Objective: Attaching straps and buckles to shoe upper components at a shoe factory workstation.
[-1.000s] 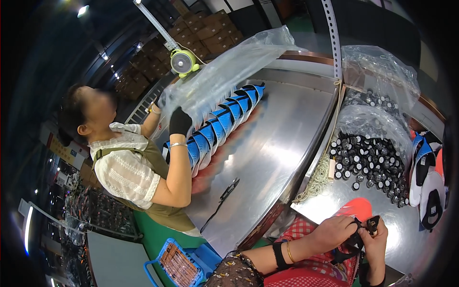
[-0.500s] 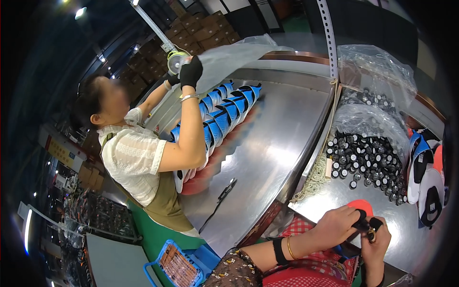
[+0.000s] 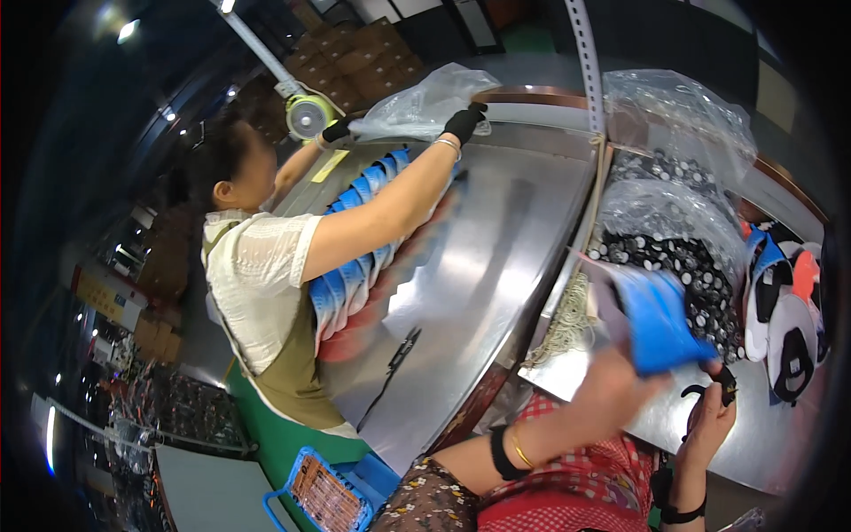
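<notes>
My left hand point(image 3: 612, 388), smeared by motion, is closed on a curved blue fabric piece point(image 3: 658, 321) with a pale, blurred side; it looks like a shoe upper. My right hand point(image 3: 706, 427) is just right of and below that piece, fingers curled. A small black curved item point(image 3: 691, 392) shows at its fingers, and a black cover wraps a fingertip; I cannot make out what the item is. Beyond the held piece lies a heap of small round black parts point(image 3: 709, 297) with white tops. More blue, white and coral pieces point(image 3: 792, 337) lie at the right.
Clear plastic bags point(image 3: 678, 208) lie over the heap. A coil of pale cord point(image 3: 560, 332) rests beside it. Across the metal table point(image 3: 496, 266), a co-worker point(image 3: 266, 284) in black gloves spreads a plastic bag point(image 3: 430, 102) beyond overlapping blue-white pieces point(image 3: 355, 266). Black snips point(image 3: 403, 350) and a blue basket point(image 3: 332, 496) are nearer.
My hands have moved apart; the left has swung the piece up, its blue side now showing instead of coral. The co-worker's arms have spread, lowering the plastic bag toward the table's far edge.
</notes>
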The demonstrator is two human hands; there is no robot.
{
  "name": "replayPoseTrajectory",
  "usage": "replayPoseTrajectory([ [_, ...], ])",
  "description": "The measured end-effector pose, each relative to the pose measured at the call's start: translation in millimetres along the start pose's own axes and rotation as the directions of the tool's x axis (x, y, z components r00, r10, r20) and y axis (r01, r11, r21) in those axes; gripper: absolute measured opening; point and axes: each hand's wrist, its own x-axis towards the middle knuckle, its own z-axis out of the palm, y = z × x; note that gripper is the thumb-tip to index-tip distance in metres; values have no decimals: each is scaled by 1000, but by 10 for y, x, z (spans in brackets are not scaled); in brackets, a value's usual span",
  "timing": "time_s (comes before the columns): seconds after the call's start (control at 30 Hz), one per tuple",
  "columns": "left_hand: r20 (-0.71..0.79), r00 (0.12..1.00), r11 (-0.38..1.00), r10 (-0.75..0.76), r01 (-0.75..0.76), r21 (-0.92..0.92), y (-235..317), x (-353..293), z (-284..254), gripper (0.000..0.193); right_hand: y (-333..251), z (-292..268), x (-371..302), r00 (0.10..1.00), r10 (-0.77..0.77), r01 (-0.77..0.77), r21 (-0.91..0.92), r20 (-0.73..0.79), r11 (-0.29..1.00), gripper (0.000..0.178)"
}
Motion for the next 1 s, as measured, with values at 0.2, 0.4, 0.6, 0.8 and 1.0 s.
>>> replayPoseTrajectory([
  [0.2,-538,764,788,357,63,613,-371,604,-576,20,-126,-95,-162,992,104,-117,-199,-75,973,18],
  [0.4,-557,827,619,-77,477,624,-583,488,-947,22,-184,-107,-144,979,200,-203,-313,-43,928,11],
  [0.6,-499,822,716,274,172,676,-574,542,-801,34,-119,-433,185,991,-26,-43,-491,-133,870,15],
  [0.8,-59,997,947,-49,65,315,-370,212,-75,29,-250,-1093,880,883,-392,-57,-889,-258,455,19],
  [1.0,187,981,968,-55,7,250,-489,4,172,30,-321,-1668,1370,715,-665,-115,-974,-218,196,20],
])
